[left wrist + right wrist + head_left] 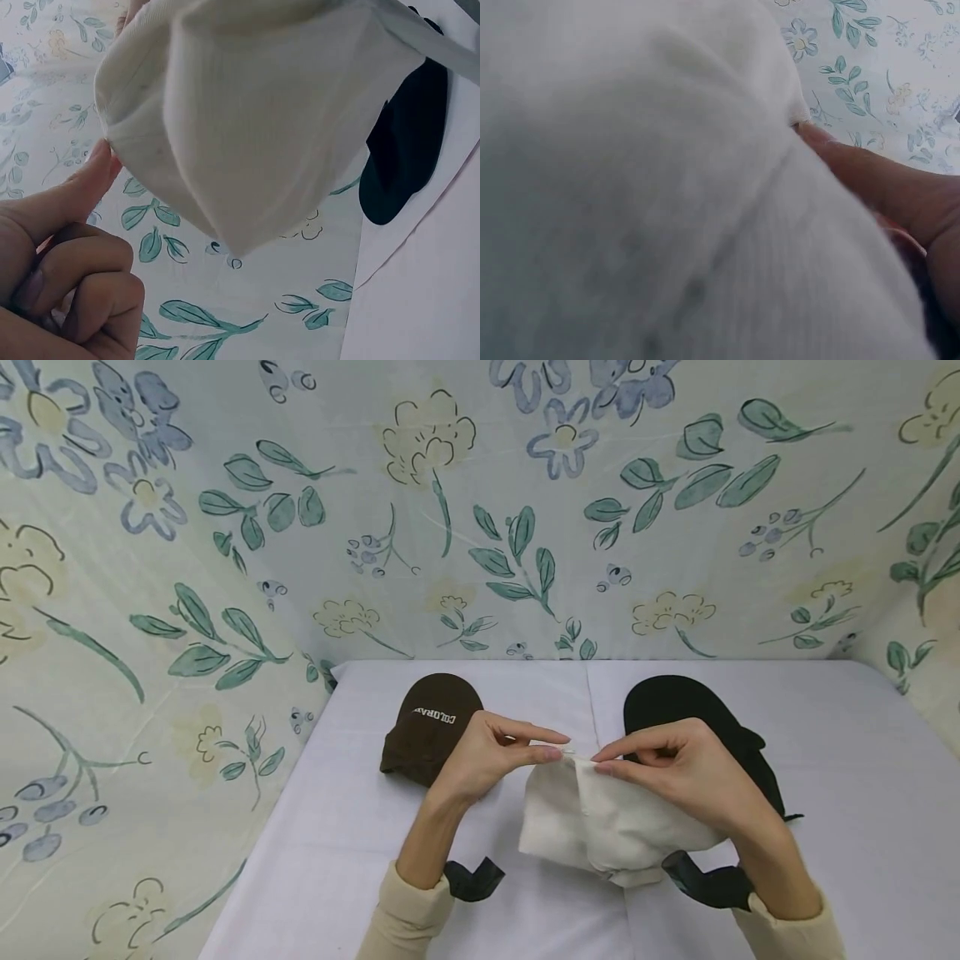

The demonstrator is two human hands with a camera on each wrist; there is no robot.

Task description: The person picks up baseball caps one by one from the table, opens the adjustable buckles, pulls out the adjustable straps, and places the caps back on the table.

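While the left hand [483,760] and right hand [693,772] pinch its edge, white fabric [622,818] droops. Brown cap [429,727] and black cap [671,700] sit beyond.

Around one white fabric piece [637,827], two caps [426,745] [675,697] are lying on one pale sheet [322,877], at ten and one o'clock; two hands [487,758] [690,768] are pinching the piece; two black bands [476,882] [712,887] are showing at eight and four.
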